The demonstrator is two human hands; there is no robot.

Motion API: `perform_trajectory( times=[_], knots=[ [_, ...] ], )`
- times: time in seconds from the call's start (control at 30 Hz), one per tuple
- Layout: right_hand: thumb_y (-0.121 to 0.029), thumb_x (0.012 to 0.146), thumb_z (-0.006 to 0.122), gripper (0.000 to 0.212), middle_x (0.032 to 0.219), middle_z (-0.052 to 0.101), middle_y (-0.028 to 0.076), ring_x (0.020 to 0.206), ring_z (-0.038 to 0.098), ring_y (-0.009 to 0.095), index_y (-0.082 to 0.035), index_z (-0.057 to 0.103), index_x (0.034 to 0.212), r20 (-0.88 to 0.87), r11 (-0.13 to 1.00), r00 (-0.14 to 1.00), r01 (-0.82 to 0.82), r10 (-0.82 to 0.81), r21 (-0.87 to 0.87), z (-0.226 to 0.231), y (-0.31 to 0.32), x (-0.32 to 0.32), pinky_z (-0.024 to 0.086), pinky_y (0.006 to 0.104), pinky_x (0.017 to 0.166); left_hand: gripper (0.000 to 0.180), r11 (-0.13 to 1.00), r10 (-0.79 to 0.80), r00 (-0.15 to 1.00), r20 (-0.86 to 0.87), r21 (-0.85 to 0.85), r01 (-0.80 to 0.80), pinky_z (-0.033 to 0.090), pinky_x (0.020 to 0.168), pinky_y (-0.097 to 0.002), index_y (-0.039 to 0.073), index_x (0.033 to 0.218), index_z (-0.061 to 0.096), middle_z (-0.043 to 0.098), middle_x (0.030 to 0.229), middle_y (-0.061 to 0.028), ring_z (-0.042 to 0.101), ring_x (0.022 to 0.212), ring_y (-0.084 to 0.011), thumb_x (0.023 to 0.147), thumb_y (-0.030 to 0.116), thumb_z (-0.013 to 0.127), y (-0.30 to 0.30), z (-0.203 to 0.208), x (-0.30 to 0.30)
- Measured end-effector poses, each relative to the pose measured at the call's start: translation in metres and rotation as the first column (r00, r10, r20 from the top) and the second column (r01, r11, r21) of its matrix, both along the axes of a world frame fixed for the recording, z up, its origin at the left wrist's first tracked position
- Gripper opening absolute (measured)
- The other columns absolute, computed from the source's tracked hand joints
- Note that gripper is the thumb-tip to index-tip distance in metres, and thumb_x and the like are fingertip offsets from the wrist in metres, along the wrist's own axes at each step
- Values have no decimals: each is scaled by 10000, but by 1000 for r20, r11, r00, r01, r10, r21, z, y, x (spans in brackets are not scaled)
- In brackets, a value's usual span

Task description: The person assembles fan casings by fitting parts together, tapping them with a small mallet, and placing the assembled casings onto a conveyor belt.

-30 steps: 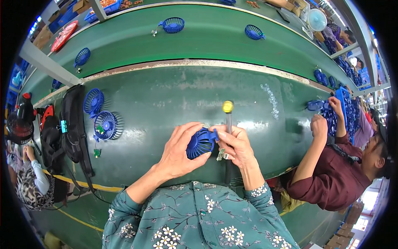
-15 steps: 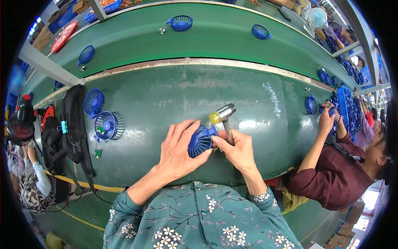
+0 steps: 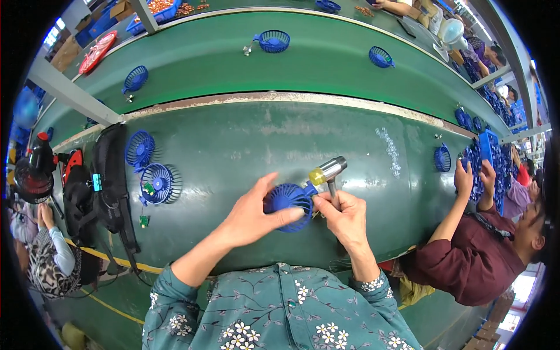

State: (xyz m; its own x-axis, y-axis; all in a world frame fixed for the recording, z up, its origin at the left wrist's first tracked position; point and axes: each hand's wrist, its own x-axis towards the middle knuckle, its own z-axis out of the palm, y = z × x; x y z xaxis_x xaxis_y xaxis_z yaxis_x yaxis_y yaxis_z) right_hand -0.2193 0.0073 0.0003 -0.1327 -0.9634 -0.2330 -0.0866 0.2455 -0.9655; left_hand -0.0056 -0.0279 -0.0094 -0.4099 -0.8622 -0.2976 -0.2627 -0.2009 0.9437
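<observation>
A blue plastic fan housing with slatted sides is held in front of my chest, its rim slightly blurred. My left hand wraps it from the left, thumb across its front. Thumb and finger of my right hand pinch the housing's short neck. The same hand grips a small mallet with a yellow striking face and a metal head, held just above the neck. Bits of wire or metal by my right fingertips are too small to make out.
Two blue fan housings, one with a green circuit board hanging from it, lie left beside a black backpack. More housings ride the green conveyor belt. Small clear pieces lie to the right. A co-worker sits at the right.
The fan housing has turned in my hands, and my left fingers have loosened and lifted off its top. The mallet stays in my right hand. The whole view has shifted slightly.
</observation>
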Motion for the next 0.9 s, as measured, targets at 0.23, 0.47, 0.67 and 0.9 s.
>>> perform_trajectory(
  times=[0.23, 0.47, 0.67, 0.9],
  knots=[
    [-77, 876, 702, 305, 772, 551, -59, 620, 359, 20, 19, 661, 1163, -301, 982, 951, 14, -72, -188, 15, -15, 0, 325, 208, 528, 405, 950, 1, 969, 247, -304, 77, 476, 629, -315, 12, 963, 575, 660, 826, -49, 607, 722, -158, 782, 296, 800, -77, 17, 20],
    [-14, 876, 673, 211, 741, 607, -22, 577, 401, 21, -10, 543, 710, -265, 866, 912, 159, -312, -473, 17, 0, -10, 308, 207, 511, 360, 578, 330, 862, 384, -804, 137, 401, 1027, -421, 35, 1119, 585, 534, 1214, -172, 486, 1178, -354, 810, 178, 705, -167, 11, 66],
    [-153, 989, 548, 275, 795, 594, 120, 430, 373, 33, 17, 549, 773, 120, 870, 979, 199, -162, -451, 27, 15, -14, 278, 196, 373, 499, 603, 635, 626, 453, -797, -37, 391, 1067, -416, 2, 1219, 582, 516, 1346, -224, 484, 1263, -359, 809, 261, 698, -249, -24, 192],
    [-224, 1031, 490, 457, 674, 573, 138, 352, 318, 47, 41, 494, 658, 66, 861, 959, 276, -275, -426, 14, 5, -9, 232, 203, 334, 609, 476, 878, 217, 426, -739, -476, 437, 1012, -431, -54, 1284, 522, 596, 1238, -273, 566, 1179, -392, 793, 268, 681, -278, -40, 303]
  ],
)
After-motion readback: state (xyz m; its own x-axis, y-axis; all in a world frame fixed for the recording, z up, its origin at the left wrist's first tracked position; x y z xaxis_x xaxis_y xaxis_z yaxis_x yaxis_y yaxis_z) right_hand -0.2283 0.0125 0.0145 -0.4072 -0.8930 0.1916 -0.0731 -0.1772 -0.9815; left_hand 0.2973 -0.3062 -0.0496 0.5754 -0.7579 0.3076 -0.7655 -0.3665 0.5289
